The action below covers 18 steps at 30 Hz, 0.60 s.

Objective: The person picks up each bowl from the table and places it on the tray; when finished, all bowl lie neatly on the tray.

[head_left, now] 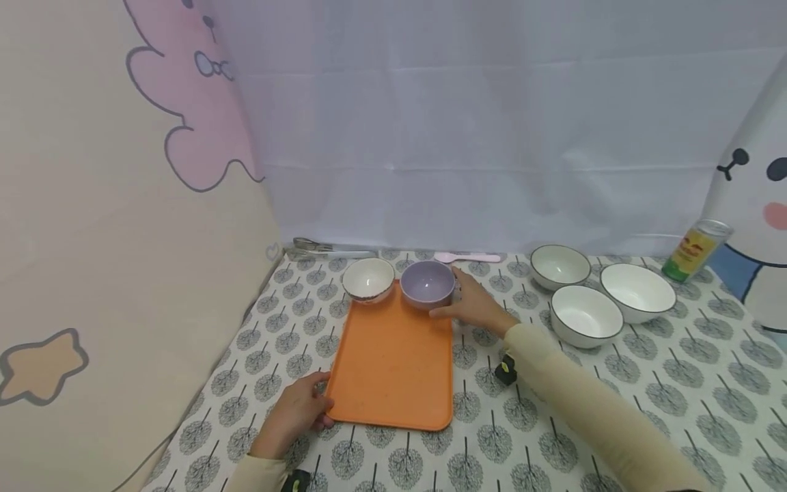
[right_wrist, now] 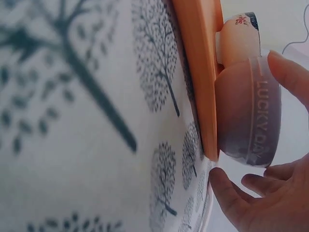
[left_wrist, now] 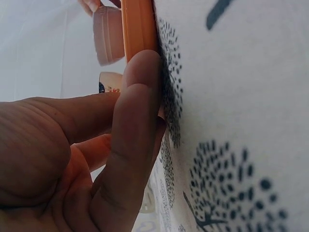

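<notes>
A purple bowl (head_left: 427, 301) rests on the far right corner of the orange tray (head_left: 393, 362); raised lettering on its side shows in the right wrist view. My right hand (head_left: 473, 302) is around the bowl's right side, fingers spread. Its thumb is at the bowl, while the fingertips (right_wrist: 223, 181) seem slightly apart from it. Beside that bowl, at the far left corner, stands a white bowl (head_left: 369, 279) with a patterned outside. With thumb and fingers my left hand (head_left: 298, 410) pinches the tray's near left edge; the thumb's tip is partly hidden in the left wrist view.
Three white bowls with dark rims (head_left: 586, 314) stand together on the right. Behind them is a glass (head_left: 695, 253) with yellow and green on it. A pink spoon (head_left: 467, 257) and a whisk (head_left: 313, 244) among other utensils lie along the back edge, near the curtain.
</notes>
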Tool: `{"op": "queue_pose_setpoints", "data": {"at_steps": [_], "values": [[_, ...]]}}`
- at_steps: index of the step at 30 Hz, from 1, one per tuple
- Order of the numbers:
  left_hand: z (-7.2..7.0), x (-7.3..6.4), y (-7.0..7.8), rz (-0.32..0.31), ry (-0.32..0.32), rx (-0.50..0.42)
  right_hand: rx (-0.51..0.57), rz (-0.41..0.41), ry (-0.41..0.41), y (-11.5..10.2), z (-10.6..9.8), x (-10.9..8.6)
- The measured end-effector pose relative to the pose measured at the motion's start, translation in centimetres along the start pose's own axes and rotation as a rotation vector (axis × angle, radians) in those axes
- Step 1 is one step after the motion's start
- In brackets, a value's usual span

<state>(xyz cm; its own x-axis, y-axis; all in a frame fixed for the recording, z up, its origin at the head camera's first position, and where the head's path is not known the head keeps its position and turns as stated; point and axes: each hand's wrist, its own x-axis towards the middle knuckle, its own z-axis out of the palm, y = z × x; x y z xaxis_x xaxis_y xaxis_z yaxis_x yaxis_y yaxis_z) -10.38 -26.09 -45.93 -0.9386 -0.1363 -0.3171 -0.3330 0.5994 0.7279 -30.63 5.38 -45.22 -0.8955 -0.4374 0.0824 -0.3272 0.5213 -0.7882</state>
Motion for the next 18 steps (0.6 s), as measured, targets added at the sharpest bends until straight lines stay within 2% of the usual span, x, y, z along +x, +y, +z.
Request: {"op": "queue_pose_setpoints", "data": {"at_steps": [6,14,18], "values": [[-0.1,0.0,0.0,0.002,-0.005,-0.007,-0.17,0.07,-0.03,-0.1,-1.5,-1.3],[-0.1,-0.1,0.1,0.001,-0.001,-0.022,-0.448,0.036,-0.023,0.1,-2.9,-2.5],[-0.1,0.0,0.1,0.012,-0.008,-0.042,-0.512,0.038,-0.009,0.3,-3.6,-3.4]]}}
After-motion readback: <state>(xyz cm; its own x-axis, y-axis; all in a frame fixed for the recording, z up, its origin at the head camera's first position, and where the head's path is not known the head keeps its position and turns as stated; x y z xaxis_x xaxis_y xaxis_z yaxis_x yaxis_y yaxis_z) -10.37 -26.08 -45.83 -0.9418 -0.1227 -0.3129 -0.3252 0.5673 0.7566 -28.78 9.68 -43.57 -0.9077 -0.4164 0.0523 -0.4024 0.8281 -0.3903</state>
